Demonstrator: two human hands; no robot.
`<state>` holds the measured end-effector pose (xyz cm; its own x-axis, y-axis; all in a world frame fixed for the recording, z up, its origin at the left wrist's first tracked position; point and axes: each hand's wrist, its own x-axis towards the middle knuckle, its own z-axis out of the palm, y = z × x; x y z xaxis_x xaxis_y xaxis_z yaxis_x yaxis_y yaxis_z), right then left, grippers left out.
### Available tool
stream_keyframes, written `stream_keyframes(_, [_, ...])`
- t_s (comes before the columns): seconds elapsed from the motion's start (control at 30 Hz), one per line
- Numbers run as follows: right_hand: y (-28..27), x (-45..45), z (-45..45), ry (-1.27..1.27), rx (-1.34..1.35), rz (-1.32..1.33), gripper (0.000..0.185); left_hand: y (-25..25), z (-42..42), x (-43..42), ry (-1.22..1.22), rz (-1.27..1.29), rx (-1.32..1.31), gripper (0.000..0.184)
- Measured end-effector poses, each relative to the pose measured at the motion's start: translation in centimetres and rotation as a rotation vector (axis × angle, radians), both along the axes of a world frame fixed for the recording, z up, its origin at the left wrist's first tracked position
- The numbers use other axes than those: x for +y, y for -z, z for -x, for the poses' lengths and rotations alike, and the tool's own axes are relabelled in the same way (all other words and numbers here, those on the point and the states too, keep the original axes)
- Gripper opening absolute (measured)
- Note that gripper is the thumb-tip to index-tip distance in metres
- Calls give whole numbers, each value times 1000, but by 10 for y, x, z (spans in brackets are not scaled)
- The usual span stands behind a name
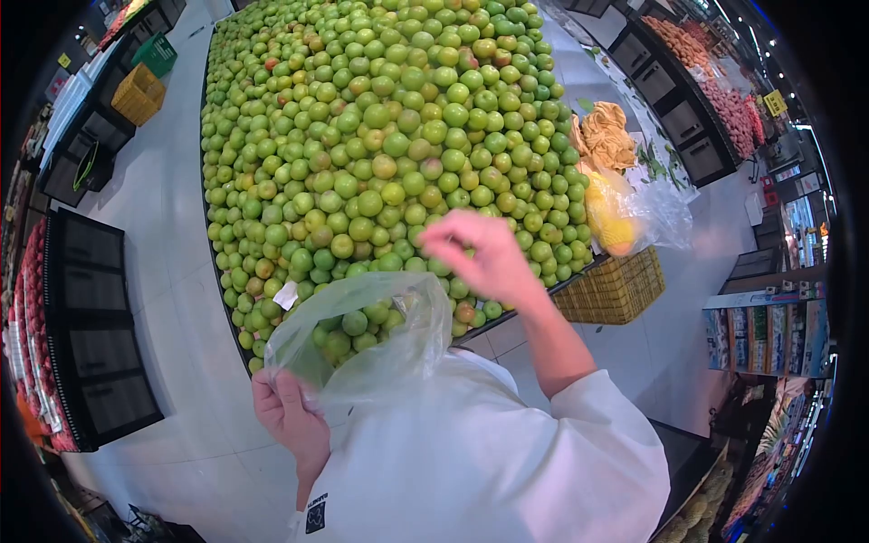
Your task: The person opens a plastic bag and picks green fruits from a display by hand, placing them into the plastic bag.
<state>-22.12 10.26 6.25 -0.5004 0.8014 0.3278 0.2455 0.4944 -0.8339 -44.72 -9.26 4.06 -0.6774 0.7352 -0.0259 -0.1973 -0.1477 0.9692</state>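
No legible text, labels or numbers

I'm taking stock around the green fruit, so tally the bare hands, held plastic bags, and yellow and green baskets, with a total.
Bare hands: 2 (left hand, right hand)
Held bags: 1 (plastic bag)
Yellow baskets: 2 (near yellow basket, far yellow basket)
Green baskets: 1 (green basket)
Total: 6

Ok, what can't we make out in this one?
Head view, all:
- Right hand: motion blur; can't tell if the fingertips pinch anything.
- Clear plastic bag: hazy film; can't tell if green round fruits sit inside or only behind.
- Left hand: exact grip partly veiled by film.
- Small black shirt print: too small to read.
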Motion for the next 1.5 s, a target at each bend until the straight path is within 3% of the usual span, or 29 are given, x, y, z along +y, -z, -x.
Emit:
stream_keyframes(0.1, [64,81,-49,580,-214,-401,20,-2,-2,-1,-16,-4,7,15])
stream_keyframes(0.2, [79,111,-81,795,-519,-456,35,0,2,-7,69,-1,-34,15])
stream_keyframes(0.4, [91,134,-94,720,-543,-359,35,-1,-2,-4,41,-10,-4,17])
stream_keyframes(0.47, [90,139,-97,704,-458,-248,35,-1,-2,-5,41,-7,-4,17])
stream_keyframes(0.6, [83,141,-86,706,-308,-292,35,0,-3,-6,30,-15,-13,17])
stream_keyframes(0.7, [80,136,-67,622,-573,-367,41,-1,-4,-5,41,0,-14,17])
stream_keyframes(1.0, [69,143,-66,556,-756,-266,42,-4,-2,-10,102,-43,-77,15])
stream_keyframes(1.3, [87,140,-81,489,-566,-497,40,-4,-2,-12,108,-29,-80,14])
stream_keyframes(1.5, [78,148,-86,427,-652,-440,42,-5,-3,-10,132,-35,-72,15])
